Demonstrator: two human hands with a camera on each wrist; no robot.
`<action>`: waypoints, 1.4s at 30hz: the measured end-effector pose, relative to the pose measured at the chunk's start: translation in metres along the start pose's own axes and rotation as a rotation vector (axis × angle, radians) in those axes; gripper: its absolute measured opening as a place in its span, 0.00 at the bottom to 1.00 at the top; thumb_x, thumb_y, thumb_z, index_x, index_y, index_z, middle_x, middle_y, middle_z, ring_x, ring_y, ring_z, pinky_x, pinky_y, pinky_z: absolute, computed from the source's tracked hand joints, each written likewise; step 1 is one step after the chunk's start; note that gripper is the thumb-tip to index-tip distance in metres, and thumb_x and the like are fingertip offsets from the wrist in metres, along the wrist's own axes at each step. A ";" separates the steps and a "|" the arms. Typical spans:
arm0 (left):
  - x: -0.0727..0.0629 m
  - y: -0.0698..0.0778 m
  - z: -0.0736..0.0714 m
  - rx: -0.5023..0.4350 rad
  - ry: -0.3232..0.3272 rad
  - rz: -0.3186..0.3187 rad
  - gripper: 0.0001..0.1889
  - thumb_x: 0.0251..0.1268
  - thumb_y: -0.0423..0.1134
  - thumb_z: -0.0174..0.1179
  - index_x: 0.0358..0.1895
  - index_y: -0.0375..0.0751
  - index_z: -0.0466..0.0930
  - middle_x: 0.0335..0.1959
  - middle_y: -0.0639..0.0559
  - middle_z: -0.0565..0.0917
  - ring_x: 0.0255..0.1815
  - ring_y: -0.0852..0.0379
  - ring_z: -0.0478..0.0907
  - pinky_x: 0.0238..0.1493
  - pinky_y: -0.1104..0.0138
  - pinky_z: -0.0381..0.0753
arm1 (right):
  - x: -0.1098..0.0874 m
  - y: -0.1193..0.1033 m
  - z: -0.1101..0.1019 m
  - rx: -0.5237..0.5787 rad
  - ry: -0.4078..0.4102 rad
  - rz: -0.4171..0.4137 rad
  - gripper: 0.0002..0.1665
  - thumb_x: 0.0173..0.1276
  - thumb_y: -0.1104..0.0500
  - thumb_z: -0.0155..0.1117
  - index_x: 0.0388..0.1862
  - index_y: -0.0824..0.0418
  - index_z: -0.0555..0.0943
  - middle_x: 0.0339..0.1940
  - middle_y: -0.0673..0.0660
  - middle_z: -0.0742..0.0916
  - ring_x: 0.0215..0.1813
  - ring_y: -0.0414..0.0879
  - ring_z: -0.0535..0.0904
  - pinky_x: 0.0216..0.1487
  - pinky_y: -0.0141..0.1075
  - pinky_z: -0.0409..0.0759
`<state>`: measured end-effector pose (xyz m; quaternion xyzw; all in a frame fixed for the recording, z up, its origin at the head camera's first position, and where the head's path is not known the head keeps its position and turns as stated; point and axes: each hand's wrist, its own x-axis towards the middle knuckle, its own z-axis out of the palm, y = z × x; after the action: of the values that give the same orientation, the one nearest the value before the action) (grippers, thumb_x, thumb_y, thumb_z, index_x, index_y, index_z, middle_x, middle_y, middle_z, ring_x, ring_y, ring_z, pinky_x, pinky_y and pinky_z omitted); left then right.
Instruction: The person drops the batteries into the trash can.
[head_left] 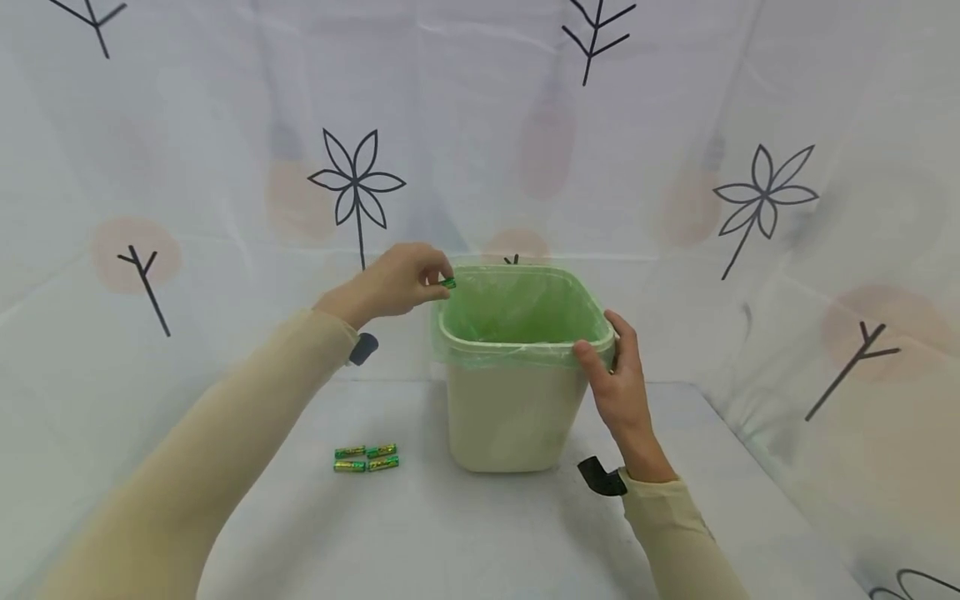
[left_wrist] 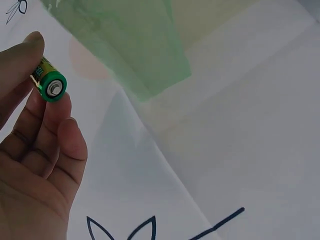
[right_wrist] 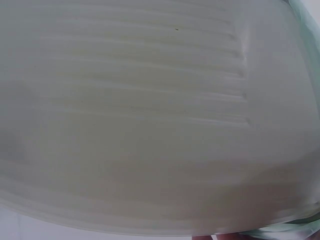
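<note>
A green and yellow battery (left_wrist: 51, 84) is pinched between the thumb and fingers of my left hand (head_left: 401, 282), its metal end showing in the left wrist view. That hand is at the left rim of a pale trash bin (head_left: 510, 417), which is lined with a thin green bag (head_left: 517, 304) folded over the rim. My right hand (head_left: 622, 387) grips the bin's rim at the front right corner, thumb on the front and fingers along the right side. The bin's ribbed wall (right_wrist: 150, 100) fills the right wrist view. The bottom inside the bin is hidden.
Several similar green batteries (head_left: 366, 458) lie grouped on the white table (head_left: 360, 542), left of the bin. A white curtain (head_left: 480, 125) printed with black plant drawings hangs behind and at both sides. Dark wrist straps show on both arms.
</note>
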<state>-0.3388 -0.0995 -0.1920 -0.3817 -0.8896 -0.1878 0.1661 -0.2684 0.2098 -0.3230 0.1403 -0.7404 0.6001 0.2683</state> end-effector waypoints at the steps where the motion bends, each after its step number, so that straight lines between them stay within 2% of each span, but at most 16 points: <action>1: 0.004 0.003 0.002 -0.003 -0.005 0.003 0.09 0.60 0.36 0.66 0.42 0.39 0.82 0.30 0.50 0.79 0.32 0.54 0.73 0.37 0.63 0.74 | 0.000 0.000 0.000 -0.002 0.000 0.002 0.38 0.70 0.57 0.59 0.74 0.50 0.54 0.64 0.63 0.72 0.58 0.47 0.69 0.57 0.37 0.67; 11: 0.037 0.021 0.032 -0.058 -0.048 0.039 0.08 0.60 0.37 0.67 0.41 0.40 0.84 0.30 0.50 0.80 0.33 0.55 0.73 0.39 0.65 0.73 | 0.001 0.001 0.000 0.020 0.000 -0.003 0.38 0.69 0.57 0.60 0.74 0.51 0.55 0.63 0.63 0.72 0.57 0.47 0.70 0.55 0.34 0.67; 15: 0.042 0.024 0.041 -0.093 -0.058 0.028 0.10 0.60 0.37 0.66 0.43 0.39 0.85 0.33 0.51 0.81 0.35 0.56 0.74 0.39 0.66 0.75 | 0.000 0.001 -0.001 0.014 -0.002 -0.002 0.38 0.69 0.57 0.60 0.74 0.51 0.55 0.64 0.63 0.72 0.58 0.47 0.70 0.56 0.35 0.67; 20: 0.045 0.025 0.050 -0.164 -0.079 -0.023 0.10 0.61 0.37 0.65 0.45 0.40 0.85 0.34 0.52 0.81 0.35 0.58 0.77 0.40 0.67 0.77 | -0.001 0.001 -0.001 -0.003 -0.001 0.007 0.38 0.70 0.56 0.60 0.74 0.49 0.55 0.63 0.62 0.72 0.58 0.47 0.70 0.56 0.35 0.67; 25: 0.048 0.025 0.056 -0.225 -0.090 -0.059 0.12 0.62 0.38 0.65 0.47 0.40 0.84 0.34 0.52 0.82 0.35 0.58 0.78 0.40 0.67 0.77 | 0.000 0.002 -0.001 0.005 -0.003 0.006 0.39 0.69 0.56 0.60 0.74 0.51 0.54 0.63 0.63 0.72 0.58 0.47 0.70 0.57 0.35 0.67; 29: 0.052 0.026 0.058 -0.197 -0.117 -0.050 0.10 0.61 0.38 0.65 0.45 0.41 0.85 0.32 0.53 0.82 0.34 0.58 0.77 0.40 0.66 0.77 | 0.000 0.002 -0.001 0.013 -0.002 0.002 0.39 0.70 0.56 0.60 0.74 0.53 0.54 0.63 0.63 0.72 0.58 0.47 0.69 0.57 0.36 0.66; 36: 0.057 0.025 0.062 -0.037 -0.196 -0.015 0.07 0.59 0.40 0.68 0.39 0.45 0.86 0.27 0.55 0.81 0.31 0.60 0.75 0.35 0.68 0.74 | 0.000 0.002 0.000 0.017 -0.004 0.006 0.38 0.70 0.56 0.60 0.74 0.49 0.54 0.63 0.62 0.72 0.57 0.47 0.70 0.56 0.35 0.67; 42: 0.056 0.027 0.063 -0.010 -0.232 -0.019 0.09 0.59 0.42 0.68 0.41 0.44 0.87 0.29 0.56 0.82 0.32 0.60 0.76 0.37 0.68 0.75 | 0.000 0.002 -0.001 0.002 -0.005 0.013 0.39 0.70 0.56 0.60 0.75 0.49 0.54 0.63 0.62 0.72 0.58 0.46 0.70 0.57 0.35 0.67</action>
<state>-0.3647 -0.0184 -0.2162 -0.3931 -0.9055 -0.1484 0.0585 -0.2694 0.2112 -0.3247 0.1372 -0.7413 0.6024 0.2624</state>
